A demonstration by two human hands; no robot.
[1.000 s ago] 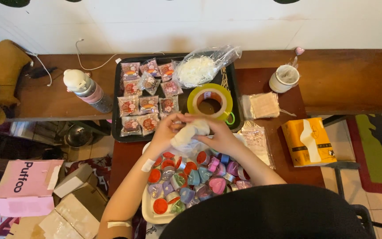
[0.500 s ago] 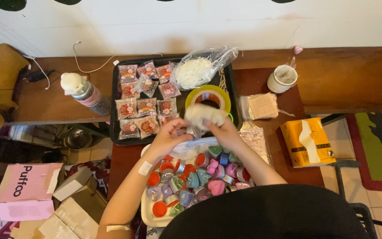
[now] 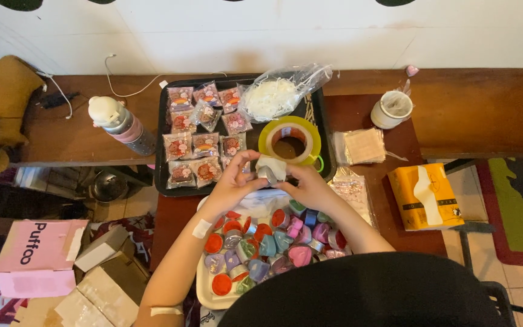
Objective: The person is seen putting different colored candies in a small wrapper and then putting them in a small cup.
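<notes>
White wad (image 3: pixel 272 166) lowered off tape roll (image 3: pixel 290 140), both hands (image 3: pixel 273 181) pinching it together, white tray (image 3: pixel 208 292) of coloured candles (image 3: pixel 267 242), black tray (image 3: pixel 160 181) of sweets (image 3: pixel 201 145)

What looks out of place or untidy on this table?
Nothing is spilled or broken. The candles lie jumbled on their white tray, and the bottle lies on its side. Both hands hold a small wrapped item.

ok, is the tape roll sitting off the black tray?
No, the tape roll lies on the black tray, just beyond both hands.
</notes>
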